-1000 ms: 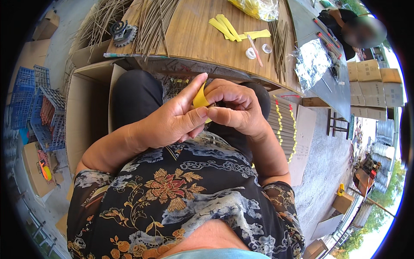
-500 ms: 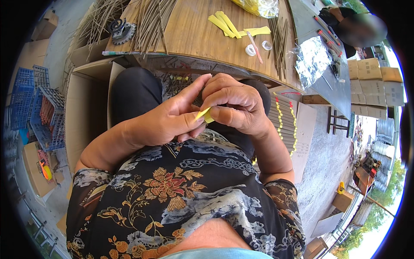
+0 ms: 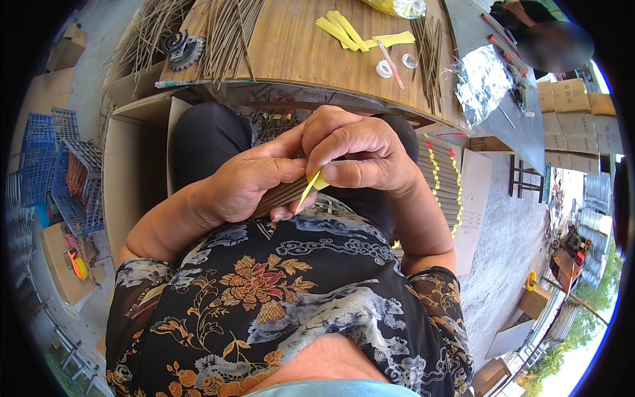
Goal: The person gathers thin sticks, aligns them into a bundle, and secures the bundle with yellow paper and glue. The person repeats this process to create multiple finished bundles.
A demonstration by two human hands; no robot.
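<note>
A yellow paper strip is pinched between the thumb and bent fingers of my right hand. Its lower end points down toward the fingertips of my left hand. Held in the left palm is a bundle of thin brown sticks, mostly hidden by my fingers. Both hands meet above my lap, the right one overlapping the left fingertips. On the wooden table ahead lie several more yellow paper strips, beside a roll of clear tape and a thin pinkish tool.
Loose brown sticks lie on the table's left, near a dark toothed metal piece. An open cardboard box stands by my left knee. Yellow-banded stick bundles lie at my right. A person is at the far right.
My left thumb has come off the yellow strip and drawn back, uncovering the brown sticks. The strip now stands more edge-on in my right fingers. The view has shifted slightly.
</note>
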